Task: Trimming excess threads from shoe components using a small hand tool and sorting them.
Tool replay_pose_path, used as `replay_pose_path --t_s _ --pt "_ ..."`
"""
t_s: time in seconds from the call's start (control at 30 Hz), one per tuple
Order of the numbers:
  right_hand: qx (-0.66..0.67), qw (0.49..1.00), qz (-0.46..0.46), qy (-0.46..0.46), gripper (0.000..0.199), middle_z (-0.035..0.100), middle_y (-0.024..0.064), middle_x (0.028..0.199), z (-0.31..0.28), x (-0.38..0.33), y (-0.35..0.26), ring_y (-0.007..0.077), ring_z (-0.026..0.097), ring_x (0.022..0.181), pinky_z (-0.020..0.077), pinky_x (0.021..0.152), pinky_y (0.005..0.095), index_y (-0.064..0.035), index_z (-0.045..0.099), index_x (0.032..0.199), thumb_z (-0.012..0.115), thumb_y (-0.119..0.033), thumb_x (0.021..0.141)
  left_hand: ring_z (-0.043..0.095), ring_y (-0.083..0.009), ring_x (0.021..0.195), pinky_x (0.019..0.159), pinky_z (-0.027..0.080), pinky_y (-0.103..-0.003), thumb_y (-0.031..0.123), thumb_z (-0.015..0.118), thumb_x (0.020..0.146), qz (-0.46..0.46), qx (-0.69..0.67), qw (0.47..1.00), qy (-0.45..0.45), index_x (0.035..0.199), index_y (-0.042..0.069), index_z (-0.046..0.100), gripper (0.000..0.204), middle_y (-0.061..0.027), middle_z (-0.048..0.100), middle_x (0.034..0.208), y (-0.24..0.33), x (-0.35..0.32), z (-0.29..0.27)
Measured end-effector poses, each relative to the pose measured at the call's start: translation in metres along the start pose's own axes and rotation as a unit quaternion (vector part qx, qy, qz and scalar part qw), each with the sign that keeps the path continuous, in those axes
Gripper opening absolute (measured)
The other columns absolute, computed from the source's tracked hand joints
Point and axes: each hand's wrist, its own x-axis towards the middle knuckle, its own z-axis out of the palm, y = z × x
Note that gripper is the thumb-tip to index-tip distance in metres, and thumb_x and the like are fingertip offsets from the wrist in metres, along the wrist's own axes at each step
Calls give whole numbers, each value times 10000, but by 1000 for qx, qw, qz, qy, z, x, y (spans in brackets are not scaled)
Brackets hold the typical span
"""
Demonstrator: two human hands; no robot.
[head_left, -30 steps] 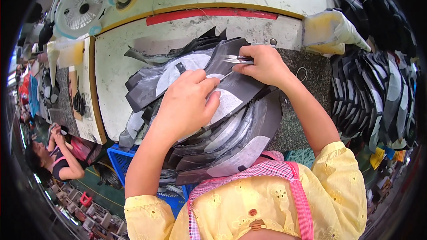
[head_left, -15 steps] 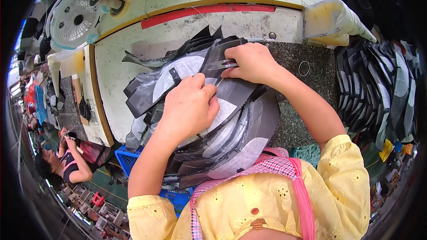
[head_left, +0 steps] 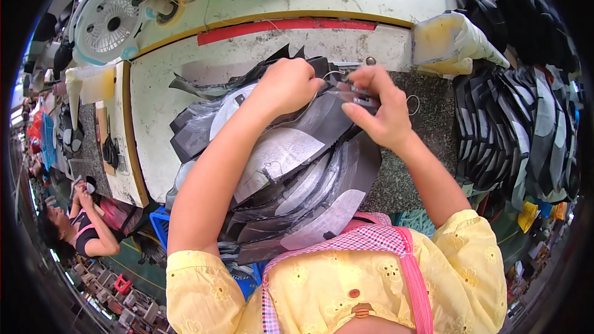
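A stack of dark grey and black curved sheet pieces [head_left: 346, 176], some with pale grey patches, lies in front of me, reaching from the table over my lap. My left hand [head_left: 288, 89] is closed above the far part of the stack, its fingertips pinched. What they hold is too small to make out. Beside it, my right hand [head_left: 387, 108] has thumb and index finger apart around small thread snips [head_left: 359, 96], slightly blurred. A thin pale loop [head_left: 332, 74] curves between the hands.
Many similar pieces [head_left: 507, 130] stand stacked at right. A clear box [head_left: 436, 43] with yellowish contents sits behind them. A white fan [head_left: 111, 21] is at far left, a blue crate [head_left: 159, 229] beside my lap. Another person [head_left: 93, 222] sits at left.
My left hand has moved away from me and right, to the stack's far edge. My right hand has shifted slightly right, its fingers spread wider around the snips.
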Motion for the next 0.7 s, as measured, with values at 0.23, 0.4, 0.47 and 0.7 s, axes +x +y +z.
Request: replay_pose_path --t_s 0.23,0.4,0.47,0.7 --pt "-51 993 76 -75 275 625 84 859 -13 -5 2 229 634 772 494 671 318 -70 580 930 668 -210 710 626 -323 852 762 495 -396 256 660 701 -2 34 998 -58 812 24 676 258 -182 650 859 -1 29 16" --pt "-170 966 92 -171 244 633 88 876 -19 19 5 254 626 824 484 712 356 -77 608 913 658 -221 723 630 -335 820 753 500 -391 270 660 700 4 -27 998 -54 795 18 673 270 -183 652 827 -3 29 8" --pt "-186 955 104 -204 233 638 89 875 -20 25 2 258 627 824 484 720 362 -75 618 893 653 -230 723 631 -338 799 736 502 -386 285 661 707 -67 -34 992 -103 791 14 674 284 -195 648 827 5 30 4" --pt "-208 939 107 -253 199 649 90 803 -16 38 -4 241 636 765 483 688 340 -58 647 835 663 -213 712 627 -326 763 711 495 -375 222 653 677 20 -35 998 -40 771 21 662 222 -194 640 785 -10 36 11"
